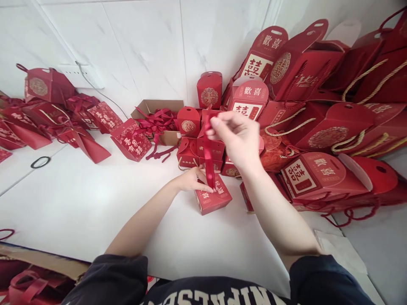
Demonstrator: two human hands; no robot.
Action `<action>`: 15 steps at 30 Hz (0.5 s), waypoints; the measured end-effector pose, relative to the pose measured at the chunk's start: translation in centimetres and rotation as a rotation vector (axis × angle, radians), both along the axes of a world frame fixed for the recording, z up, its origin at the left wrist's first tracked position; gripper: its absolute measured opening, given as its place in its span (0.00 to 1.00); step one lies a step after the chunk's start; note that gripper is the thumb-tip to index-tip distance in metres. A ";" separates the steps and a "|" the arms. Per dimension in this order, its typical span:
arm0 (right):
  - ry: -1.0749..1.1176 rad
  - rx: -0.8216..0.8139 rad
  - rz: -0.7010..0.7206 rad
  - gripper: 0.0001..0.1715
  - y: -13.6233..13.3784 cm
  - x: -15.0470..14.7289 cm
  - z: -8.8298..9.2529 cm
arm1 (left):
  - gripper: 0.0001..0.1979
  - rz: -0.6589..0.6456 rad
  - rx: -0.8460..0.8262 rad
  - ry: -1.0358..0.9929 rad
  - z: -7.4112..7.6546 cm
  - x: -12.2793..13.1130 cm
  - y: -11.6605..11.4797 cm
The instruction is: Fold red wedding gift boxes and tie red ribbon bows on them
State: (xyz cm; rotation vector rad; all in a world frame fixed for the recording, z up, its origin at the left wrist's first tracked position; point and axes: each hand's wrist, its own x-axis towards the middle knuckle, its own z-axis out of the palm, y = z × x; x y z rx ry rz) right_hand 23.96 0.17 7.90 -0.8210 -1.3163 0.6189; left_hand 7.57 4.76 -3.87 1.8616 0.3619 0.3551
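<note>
A small red gift box (216,204) with pale lettering lies on the white table in front of me. My left hand (194,179) rests on its top, fingers closed around the folded top edge where a ribbon comes out. Pinched between thumb and fingers of my right hand (237,133), the dark red satin ribbon (209,163) is drawn up above the box. The lower end of the ribbon meets the box near my left fingertips. How it passes through the box top is hidden by my fingers.
Behind the box stands a cardboard box (171,137) of loose red ribbons (160,120). Red gift boxes (346,127) with rope handles are piled on the right; more (47,114) lie at the left. A black hair tie (40,162) and a wall socket (81,75) are at left.
</note>
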 end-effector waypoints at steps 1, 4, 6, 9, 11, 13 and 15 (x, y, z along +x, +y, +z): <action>-0.111 -0.046 0.085 0.10 0.2 -0.2 -0.2 | 0.12 0.016 -0.010 0.012 -0.1 -0.1 0.0; -0.485 -0.193 0.128 0.19 -1.1 0.0 -1.2 | 0.15 0.029 -0.041 0.027 -0.5 -0.2 0.0; -0.710 -0.289 0.061 0.12 -3.0 0.8 -2.5 | 0.14 0.019 -0.046 0.022 -0.7 -0.3 0.0; -0.833 -0.441 -0.016 0.16 -5.7 2.2 -5.5 | 0.13 0.016 -0.053 -0.006 -0.6 -0.1 0.0; -0.758 -0.466 0.064 0.12 -6.8 2.9 -7.6 | 0.12 0.014 -0.056 -0.022 -0.5 0.0 0.0; -0.636 -0.448 0.105 0.08 -7.2 3.1 -9.3 | 0.12 0.022 -0.062 -0.029 -0.4 0.0 0.0; -0.486 -0.468 0.133 0.09 -7.2 3.0 -10.4 | 0.13 0.033 -0.051 -0.025 -0.4 0.0 0.0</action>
